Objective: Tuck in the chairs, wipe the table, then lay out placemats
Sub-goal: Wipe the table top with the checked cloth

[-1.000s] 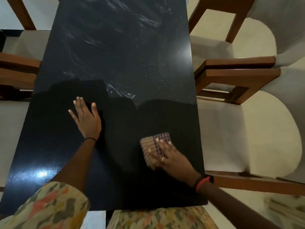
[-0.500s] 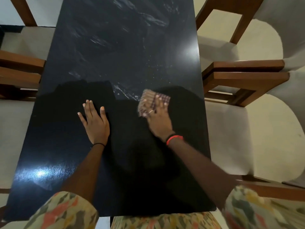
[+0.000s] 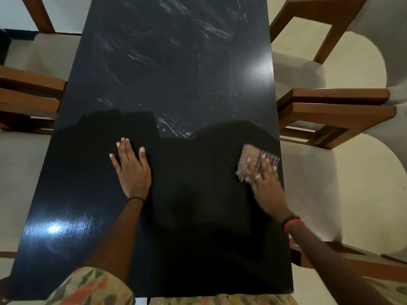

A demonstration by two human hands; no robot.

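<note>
A long glossy black table (image 3: 171, 73) runs away from me, smeared with wet streaks at its far half. My left hand (image 3: 131, 170) lies flat on the tabletop, fingers straight and slightly spread. My right hand (image 3: 263, 180) presses a folded checked cloth (image 3: 253, 158) onto the table close to its right edge, fingers laid straight over it. Wooden chairs with pale cushions stand along both sides: two on the right (image 3: 334, 111) and two on the left (image 3: 28, 95).
The right-hand chairs have pale rounded backs (image 3: 374, 190) close to the table edge. A wooden chair leg (image 3: 40, 14) shows at the far left. Pale floor lies beyond the chairs. Bright light reflections sit on the tabletop.
My right hand has swept the cloth from the table's middle out to its right edge. My left hand has stayed flat in place.
</note>
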